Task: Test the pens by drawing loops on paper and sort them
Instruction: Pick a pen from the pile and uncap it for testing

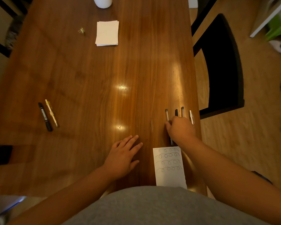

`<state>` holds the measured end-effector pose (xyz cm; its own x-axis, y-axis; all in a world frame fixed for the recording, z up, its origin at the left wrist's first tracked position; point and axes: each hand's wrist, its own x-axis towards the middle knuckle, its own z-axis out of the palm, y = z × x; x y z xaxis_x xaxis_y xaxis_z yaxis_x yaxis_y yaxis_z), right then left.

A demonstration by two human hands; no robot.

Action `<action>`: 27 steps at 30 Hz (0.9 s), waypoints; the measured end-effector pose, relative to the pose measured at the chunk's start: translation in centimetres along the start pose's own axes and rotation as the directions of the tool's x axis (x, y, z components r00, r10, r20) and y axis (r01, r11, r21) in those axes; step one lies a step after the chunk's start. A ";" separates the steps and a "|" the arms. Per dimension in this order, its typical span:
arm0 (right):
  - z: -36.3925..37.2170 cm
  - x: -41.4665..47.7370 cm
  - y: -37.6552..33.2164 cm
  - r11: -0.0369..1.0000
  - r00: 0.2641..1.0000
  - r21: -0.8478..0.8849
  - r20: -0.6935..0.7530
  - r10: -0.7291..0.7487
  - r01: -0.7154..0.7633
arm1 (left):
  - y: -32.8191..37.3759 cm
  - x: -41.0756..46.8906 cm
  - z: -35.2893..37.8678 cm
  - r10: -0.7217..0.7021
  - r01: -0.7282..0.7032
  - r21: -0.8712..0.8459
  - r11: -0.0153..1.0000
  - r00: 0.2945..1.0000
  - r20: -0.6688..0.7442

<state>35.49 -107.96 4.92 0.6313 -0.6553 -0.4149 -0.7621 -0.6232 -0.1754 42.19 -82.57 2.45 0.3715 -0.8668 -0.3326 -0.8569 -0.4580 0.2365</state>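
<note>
Our right hand (180, 129) curls round a clear pen (166, 114), gripping it within the pen row at 12 o'clock of the test sheet (169, 174), which carries four rows of loops. Our left hand (123, 158) lies flat at 9 o'clock of that sheet, fingers straight, holding nothing. A black marker (45, 116) and a yellow pen (51, 112) lie together far out at 9 o'clock. Risk, we judge: knuckles nudge the white pen (191, 116) at the hand's 2 o'clock, and it rolls off the table (88, 70) edge just beside it.
</note>
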 end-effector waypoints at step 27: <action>6.5 -15.7 0.3 0.870 0.846 0.361 0.292 -0.447 0.335 | 0.6 -16.6 2.1 -0.517 0.480 -0.646 0.594 0.843 0.151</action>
<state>24.38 -95.12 5.57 0.8324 -0.1509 -0.5333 -0.5035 -0.6081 -0.6138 34.76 -67.98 6.17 0.7021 -0.4639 -0.5403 -0.1000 -0.8155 0.5701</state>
